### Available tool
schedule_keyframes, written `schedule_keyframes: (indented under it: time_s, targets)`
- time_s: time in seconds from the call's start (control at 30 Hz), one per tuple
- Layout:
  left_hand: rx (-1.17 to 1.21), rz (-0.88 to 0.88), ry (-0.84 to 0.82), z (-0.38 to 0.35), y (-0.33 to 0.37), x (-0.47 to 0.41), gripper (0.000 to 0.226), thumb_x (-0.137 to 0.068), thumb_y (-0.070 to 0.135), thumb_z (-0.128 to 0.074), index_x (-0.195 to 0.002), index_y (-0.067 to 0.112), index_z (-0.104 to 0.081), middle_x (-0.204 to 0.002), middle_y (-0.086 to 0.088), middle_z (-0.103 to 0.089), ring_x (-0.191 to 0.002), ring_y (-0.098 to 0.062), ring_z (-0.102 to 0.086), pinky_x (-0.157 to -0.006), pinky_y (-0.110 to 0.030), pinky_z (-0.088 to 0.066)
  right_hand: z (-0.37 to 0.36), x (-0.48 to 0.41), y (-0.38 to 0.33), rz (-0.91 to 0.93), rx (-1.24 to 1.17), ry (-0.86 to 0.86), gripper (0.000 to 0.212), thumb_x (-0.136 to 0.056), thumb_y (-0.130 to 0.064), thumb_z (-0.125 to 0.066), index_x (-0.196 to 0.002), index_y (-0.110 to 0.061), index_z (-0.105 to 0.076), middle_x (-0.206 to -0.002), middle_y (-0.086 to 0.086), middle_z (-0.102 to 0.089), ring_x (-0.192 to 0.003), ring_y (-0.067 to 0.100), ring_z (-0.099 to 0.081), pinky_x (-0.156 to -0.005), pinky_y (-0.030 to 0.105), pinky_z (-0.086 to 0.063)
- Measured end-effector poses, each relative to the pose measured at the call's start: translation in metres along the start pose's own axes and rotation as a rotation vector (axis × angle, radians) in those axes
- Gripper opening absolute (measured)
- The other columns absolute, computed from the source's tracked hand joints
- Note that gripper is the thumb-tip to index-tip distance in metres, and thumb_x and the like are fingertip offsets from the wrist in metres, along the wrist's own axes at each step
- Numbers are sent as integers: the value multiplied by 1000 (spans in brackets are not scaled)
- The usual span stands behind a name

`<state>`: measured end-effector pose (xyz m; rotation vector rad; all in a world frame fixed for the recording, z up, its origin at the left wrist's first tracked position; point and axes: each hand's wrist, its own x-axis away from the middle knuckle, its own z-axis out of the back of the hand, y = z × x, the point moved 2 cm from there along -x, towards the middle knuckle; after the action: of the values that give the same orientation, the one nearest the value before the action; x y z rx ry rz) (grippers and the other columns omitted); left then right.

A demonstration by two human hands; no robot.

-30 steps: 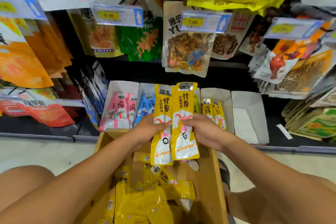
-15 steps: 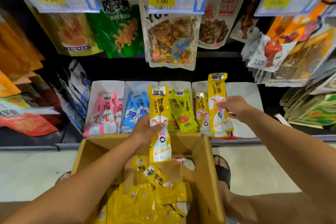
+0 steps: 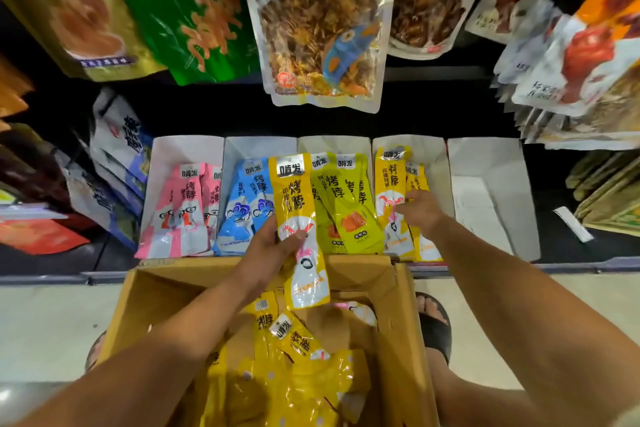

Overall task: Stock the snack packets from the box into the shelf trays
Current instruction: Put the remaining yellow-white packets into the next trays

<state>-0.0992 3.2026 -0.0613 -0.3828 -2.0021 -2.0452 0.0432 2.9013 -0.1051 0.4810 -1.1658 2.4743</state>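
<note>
The left hand point(image 3: 265, 250) has its fingers curled round the left packet point(image 3: 298, 204), thumb across the front. This yellow packet is held upright, its lower end over the far rim of the box point(image 3: 360, 276). The right hand point(image 3: 420, 210) pinches the right packet point(image 3: 390, 184), also yellow, standing in the fourth tray point(image 3: 436, 156) from the shelf's left among more of its kind. Both packets read 烤脖 in large characters. Trays further left hold green packets point(image 3: 349, 208), blue packets point(image 3: 242, 211) and pink packets point(image 3: 180, 211). The fifth tray point(image 3: 491, 184), rightmost, shows its bare white floor. The box sits against the shelf's front edge point(image 3: 571, 267), with loose packets point(image 3: 294, 378) inside. Above hangs a bag point(image 3: 322, 38) lettered YUDA, its top cut off.
</note>
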Motion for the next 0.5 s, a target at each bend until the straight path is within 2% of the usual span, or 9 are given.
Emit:
schedule_keyframes:
  time_s: [0.03, 0.1, 0.2, 0.3, 0.4, 0.5]
  targets:
    - [7, 7, 10, 1, -2, 0, 29, -102, 20, -63, -130, 27, -60, -109, -6, -77, -82, -19, -76, -63, -26, -56, -4, -3, 3, 23, 34, 0, 14, -88, -11, -74, -99, -3, -70, -86, 19, -64, -78, 31, -60, -73, 40, -49]
    - [27, 16, 11, -2, -4, 0, 30, -102, 16, -62, -132, 24, -59, -105, -2, -76, -72, -6, -72, -56, -17, -52, -6, -5, 4, 83, 150, 32, 33, -89, -11, -72, -117, 6, -65, -98, 23, -70, -91, 38, -67, -81, 43, -55]
    - [42, 34, 12, -2, -6, 0, 30, -102, 16, -61, -132, 23, -59, -108, -3, -76, -76, -9, -74, -57, -19, -54, -7, -5, 6, 175, 321, 98, 44, -90, -16, -70, -130, -2, -59, -116, 20, -65, -109, 38, -61, -86, 40, -52]
    - [48, 43, 21, -3, -5, 1, 28, -103, 14, -61, -130, 20, -59, -105, -5, -77, -74, -10, -74, -55, -20, -53, -15, -3, 8, 254, 393, 15, 60, -88, -23, -73, -143, -13, -52, -137, 17, -56, -124, 36, -54, -96, 41, -49]
    - [54, 56, 26, -3, -4, 1, 28, -102, 16, -62, -129, 25, -59, -114, -5, -77, -94, -21, -76, -62, -26, -57, -22, 2, 13, 298, 460, -54, 66, -84, -26, -79, -144, -15, -52, -140, 15, -57, -126, 35, -54, -102, 40, -47]
    - [43, 56, 41, -3, -4, 1, 30, -102, 18, -63, -130, 26, -59, -115, -4, -77, -95, -21, -76, -64, -26, -57, -24, 3, 15, 321, 476, -45, 66, -86, -23, -77, -146, -12, -50, -142, 15, -56, -129, 34, -53, -105, 40, -44]
